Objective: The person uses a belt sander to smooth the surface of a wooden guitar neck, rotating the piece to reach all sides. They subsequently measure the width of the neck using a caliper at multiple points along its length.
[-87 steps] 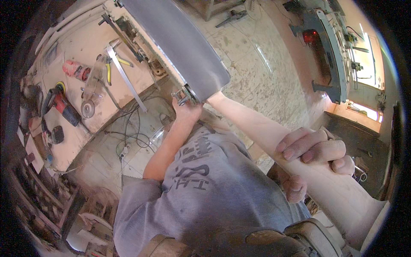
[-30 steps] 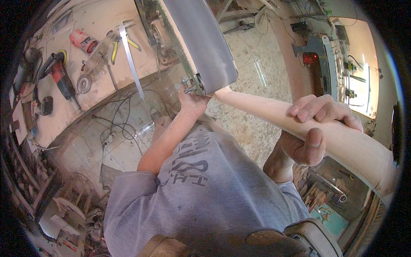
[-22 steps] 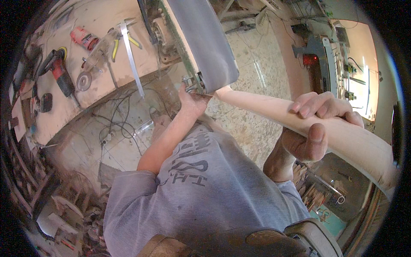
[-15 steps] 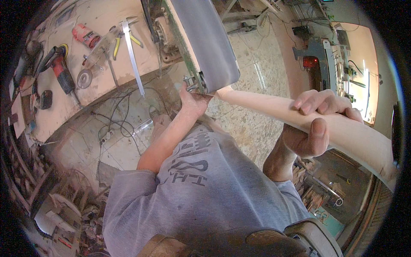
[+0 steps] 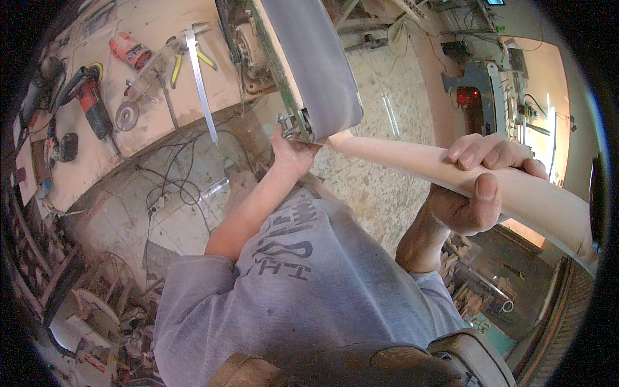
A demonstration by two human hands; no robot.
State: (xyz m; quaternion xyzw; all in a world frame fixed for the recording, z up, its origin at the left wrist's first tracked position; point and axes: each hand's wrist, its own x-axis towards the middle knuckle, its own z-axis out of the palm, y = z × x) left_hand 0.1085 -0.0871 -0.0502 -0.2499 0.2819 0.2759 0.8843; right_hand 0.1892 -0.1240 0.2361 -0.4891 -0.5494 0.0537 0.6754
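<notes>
Cloth of a grey shirt [image 5: 309,277] fills the near part of the view. Just beyond it, the right hand [image 5: 469,209] is wrapped around the thick part of a long, pale wooden piece [image 5: 400,158], fingers over the top and thumb along the near side. The wood runs leftward, slimming to a flared tip at the rounded end of a belt sander [image 5: 316,64]; it seems to meet the belt there, though the exact contact is hard to make out. The left hand [image 5: 295,158] sits at that same end, beside the metal fittings; whether its fingers grip the tip, I cannot tell. The step in hand looks like sanding the slim end on the belt's curve. The next move would call for a steady right hand and an even roll of the wood, with the left fingers kept off the belt. Farther off to the left, a worktop [image 5: 71,184] carries a red-and-black angle grinder [image 5: 95,109], a silver caliper [image 5: 203,97] and yellow-handled pliers [image 5: 176,69]. A red light [image 5: 468,95] glows at the far right.
</notes>
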